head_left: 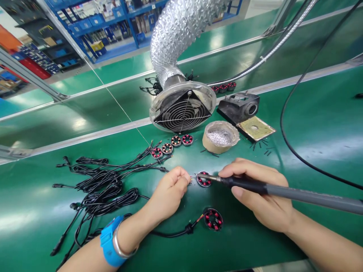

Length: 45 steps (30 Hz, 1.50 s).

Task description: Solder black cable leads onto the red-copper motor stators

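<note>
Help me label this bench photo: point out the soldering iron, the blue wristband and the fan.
Soldering iron (pixel 309 195): head view, grey handle.
Blue wristband (pixel 108 241): head view, the strap.
Fan (pixel 183 118): head view, middle of the grille.

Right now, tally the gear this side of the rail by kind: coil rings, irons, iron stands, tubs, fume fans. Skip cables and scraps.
Coil rings: 6
Iron: 1
Iron stand: 1
Tub: 1
Fume fan: 1
Total: 10
</note>
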Tool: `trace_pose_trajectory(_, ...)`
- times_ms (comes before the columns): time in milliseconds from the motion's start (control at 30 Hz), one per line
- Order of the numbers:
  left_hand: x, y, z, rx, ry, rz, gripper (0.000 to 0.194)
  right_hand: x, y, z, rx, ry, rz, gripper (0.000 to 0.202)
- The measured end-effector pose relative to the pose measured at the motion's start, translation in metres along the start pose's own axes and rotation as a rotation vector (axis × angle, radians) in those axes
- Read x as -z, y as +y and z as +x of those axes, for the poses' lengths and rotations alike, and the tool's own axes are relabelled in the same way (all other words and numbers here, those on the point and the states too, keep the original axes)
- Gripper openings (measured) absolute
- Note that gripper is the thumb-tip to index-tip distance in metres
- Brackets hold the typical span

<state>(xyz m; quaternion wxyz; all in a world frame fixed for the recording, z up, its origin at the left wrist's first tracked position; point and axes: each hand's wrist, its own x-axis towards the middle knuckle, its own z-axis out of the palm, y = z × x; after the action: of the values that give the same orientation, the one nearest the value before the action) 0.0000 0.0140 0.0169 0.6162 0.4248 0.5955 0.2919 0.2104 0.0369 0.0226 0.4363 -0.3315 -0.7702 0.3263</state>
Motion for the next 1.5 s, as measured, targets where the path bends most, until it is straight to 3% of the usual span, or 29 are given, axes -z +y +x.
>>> trace_pose_trajectory(567,0.000,-0.003,0.001,-0.007,-0.006,0.008,0.025,-0.007,-0.003,-0.001,0.009,0.007,0.021,0.019)
trace_pose_trajectory(733,0.000,-0.003,0.001,-0.019,-0.011,0.018,0.025,-0.012,-0.003,-0.003,0.096,0.025,0.023,0.025)
trace_pose_trajectory(1033,0.001,-0.004,0.000,-0.027,-0.019,0.020,0.026,-0.005,-0.007,-0.004,0.084,0.009,0.009,0.028)
trace_pose_trajectory(1267,0.001,-0.004,0.000,-0.039,-0.019,0.015,0.027,-0.007,-0.004,0.000,0.093,0.095,-0.094,0.034)
trace_pose_trajectory(1367,0.001,-0.005,0.001,-0.056,-0.030,-0.010,0.028,-0.014,-0.002,0.010,0.100,0.029,-0.137,0.034)
trace_pose_trajectory(1500,0.000,-0.011,0.003,-0.071,-0.060,-0.038,0.031,-0.026,0.006,0.022,0.203,-0.178,-0.176,0.023)
